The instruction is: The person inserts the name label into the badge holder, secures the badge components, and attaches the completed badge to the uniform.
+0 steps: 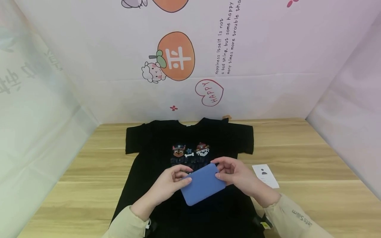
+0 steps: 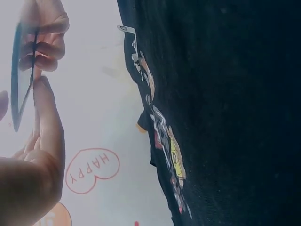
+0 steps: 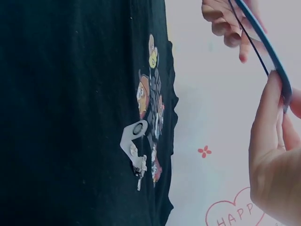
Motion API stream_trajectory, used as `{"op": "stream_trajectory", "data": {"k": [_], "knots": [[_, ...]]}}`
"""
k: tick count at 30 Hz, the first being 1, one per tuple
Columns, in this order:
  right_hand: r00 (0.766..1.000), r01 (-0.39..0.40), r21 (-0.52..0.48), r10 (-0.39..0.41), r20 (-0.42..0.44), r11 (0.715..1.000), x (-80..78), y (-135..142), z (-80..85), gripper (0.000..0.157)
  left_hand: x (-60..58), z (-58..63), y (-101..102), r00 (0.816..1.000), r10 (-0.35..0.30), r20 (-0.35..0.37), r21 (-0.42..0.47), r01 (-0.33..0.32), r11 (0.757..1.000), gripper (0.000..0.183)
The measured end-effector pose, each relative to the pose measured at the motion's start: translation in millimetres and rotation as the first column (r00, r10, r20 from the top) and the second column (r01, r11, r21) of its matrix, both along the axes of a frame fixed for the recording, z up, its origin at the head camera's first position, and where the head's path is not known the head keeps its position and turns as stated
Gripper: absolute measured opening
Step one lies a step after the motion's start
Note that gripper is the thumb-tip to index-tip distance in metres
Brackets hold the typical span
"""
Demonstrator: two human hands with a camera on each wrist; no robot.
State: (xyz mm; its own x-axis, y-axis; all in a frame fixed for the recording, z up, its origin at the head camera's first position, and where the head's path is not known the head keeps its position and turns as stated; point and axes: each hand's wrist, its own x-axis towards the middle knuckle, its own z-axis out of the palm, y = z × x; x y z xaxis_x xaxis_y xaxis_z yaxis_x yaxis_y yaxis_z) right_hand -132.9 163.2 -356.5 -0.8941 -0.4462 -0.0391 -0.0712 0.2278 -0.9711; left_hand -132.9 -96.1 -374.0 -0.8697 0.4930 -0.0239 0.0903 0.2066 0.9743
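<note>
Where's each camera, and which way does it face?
Head: on the person's head, facing forward and down at the blue object above the black T-shirt; left hand, right hand and sleeves show.
Left wrist: on that wrist, facing the blue object's edge and T-shirt; left hand near, right beyond.
Right wrist: on that wrist, facing the same; right hand near, left beyond.
Both wrist views share the HAPPY heart.

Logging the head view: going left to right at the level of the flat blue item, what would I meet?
Left grip → flat blue item → right grip → white card.
</note>
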Motion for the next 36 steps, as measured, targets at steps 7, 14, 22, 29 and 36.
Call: {"op": "stream_trajectory", "data": {"k": [7, 14, 22, 29, 36], "knots": [[0.995, 0.1, -0.048, -0.099, 0.027, 0.994, 1.5, -3, -3.6, 0.043, -1.2, -1.9, -4, 0.994, 0.057, 0.094, 0.162, -0.072, 0.984, 0.05], [0.98, 0.197, -0.108, -0.192, 0.054, 0.974, 0.7, -8, -6.5, 0.042, 2.3, 0.4, -4, 0.982, -0.007, 0.188, 0.248, -0.04, 0.968, 0.052], [0.975, 0.222, -0.118, -0.216, 0.06, 0.968, 0.4, -11, -7.3, 0.041, 2.7, 1.6, -3, 0.987, 0.052, 0.151, 0.227, -0.085, 0.97, 0.042], [0.981, 0.188, -0.148, -0.18, 0.064, 0.971, -0.1, -11, -10.7, 0.041, 6.2, 4.6, -3, 0.981, 0.1, 0.168, 0.229, -0.137, 0.964, 0.038], [0.987, 0.154, -0.165, -0.145, 0.065, 0.974, 0.1, -11, -12.8, 0.04, 7.7, 4.5, -3, 0.976, 0.126, 0.175, 0.224, -0.165, 0.961, 0.036]]}}
